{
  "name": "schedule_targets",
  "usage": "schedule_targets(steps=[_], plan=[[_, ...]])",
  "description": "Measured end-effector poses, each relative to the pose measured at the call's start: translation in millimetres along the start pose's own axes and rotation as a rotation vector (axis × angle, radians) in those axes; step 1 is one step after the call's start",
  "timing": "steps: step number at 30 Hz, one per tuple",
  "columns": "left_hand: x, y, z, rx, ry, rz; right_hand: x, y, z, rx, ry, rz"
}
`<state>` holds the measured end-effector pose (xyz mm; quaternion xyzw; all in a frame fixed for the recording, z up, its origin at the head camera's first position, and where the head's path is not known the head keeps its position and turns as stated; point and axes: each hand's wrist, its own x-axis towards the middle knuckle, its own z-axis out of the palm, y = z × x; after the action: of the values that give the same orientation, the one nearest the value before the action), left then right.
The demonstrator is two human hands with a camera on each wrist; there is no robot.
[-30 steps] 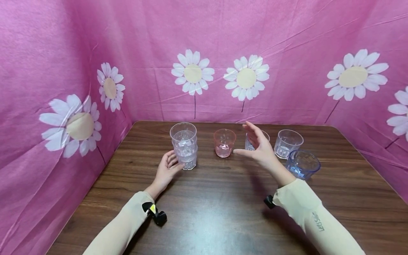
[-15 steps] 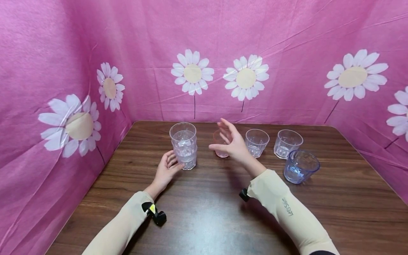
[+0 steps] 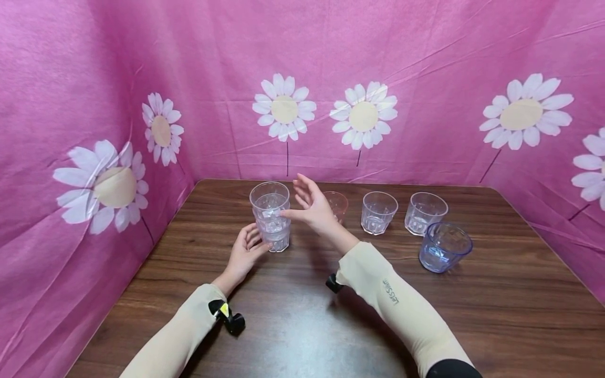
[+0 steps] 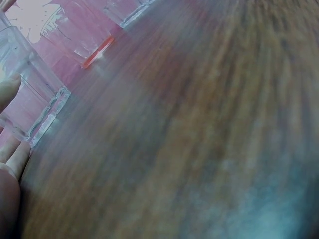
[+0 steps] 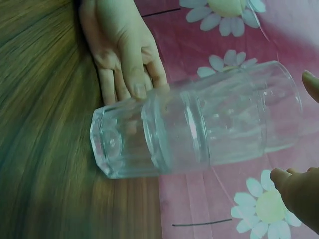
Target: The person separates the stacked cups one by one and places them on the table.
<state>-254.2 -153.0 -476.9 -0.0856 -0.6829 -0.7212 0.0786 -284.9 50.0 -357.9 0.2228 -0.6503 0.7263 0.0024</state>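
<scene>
Colourless stacked cups (image 3: 274,224) are being held upright on the brown worktop (image 3: 283,310) by the left hand (image 3: 243,257), its fingers and thumb being curled around their base. Beside their upper part, the right hand (image 3: 315,211) is being poised with fingers spread apart, nothing being gripped; a pink cup (image 3: 337,202) is being partly hidden by it.

Pink daisy-printed cloth (image 3: 321,58) walls in a brown wood-grain table (image 3: 283,283), its pale sheen (image 3: 298,344) apparently reflected light.
</scene>
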Motion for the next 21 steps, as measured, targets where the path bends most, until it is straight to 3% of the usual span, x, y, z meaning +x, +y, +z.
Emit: schedule_targets(steps=[7,16,21], plan=[[-0.1,-0.1,0.0,0.0,0.005,0.002,9,4,15,-0.009,-0.023,0.004],[0.3,-0.1,-0.6,-0.005,0.001,-0.008,13,10,21,-0.293,-0.036,-0.008],[-0.1,1.5,-1.0,-0.005,-0.004,-0.007,14,9,21,-0.361,-0.027,-0.02]])
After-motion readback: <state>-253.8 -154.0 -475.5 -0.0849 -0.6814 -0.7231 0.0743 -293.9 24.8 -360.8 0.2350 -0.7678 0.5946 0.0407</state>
